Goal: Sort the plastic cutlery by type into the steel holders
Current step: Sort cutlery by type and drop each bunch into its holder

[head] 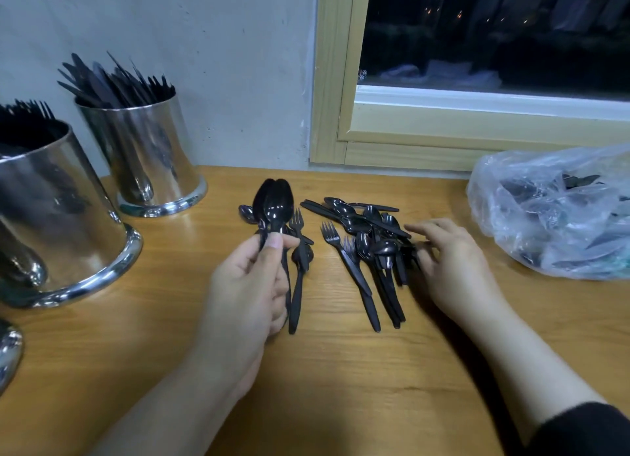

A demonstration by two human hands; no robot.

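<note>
a: what is on the wooden table point(341, 370), from the biggest thing down?

b: on the left stand the steel holders. the near holder point(61, 223) has forks in it, tines up. the far holder point(150, 159), by the wall, has flat pieces that look like knives. a third steel base shows at the left edge, but i cannot see what it holds. on the right lies a clear plastic bag point(552, 217) with more black cutlery inside.

a: and the loose pieces?

b: a mixed pile point(368, 247) of spoons, forks and knives lies between the two hands, with handles crossing each other. a single fork point(298, 268) lies just beside the left hand.

a: what do the hands do?

b: the left hand point(252, 285) pinches a small bundle of spoons point(274, 206) at the necks, bowls up, thumb in front. the right hand point(446, 261) lies at the right side of the pile, fingers spread and loosely bent over the pieces. it is blurred, so i cannot tell if it holds any piece.

a: how will this cutlery handle?

b: i judge it very light, thin and smooth, so a bundle can slide or fan out. it is stiff but will bend a little, and fork tines may snap or catch. better to take each piece by the handle, near the neck.
</note>
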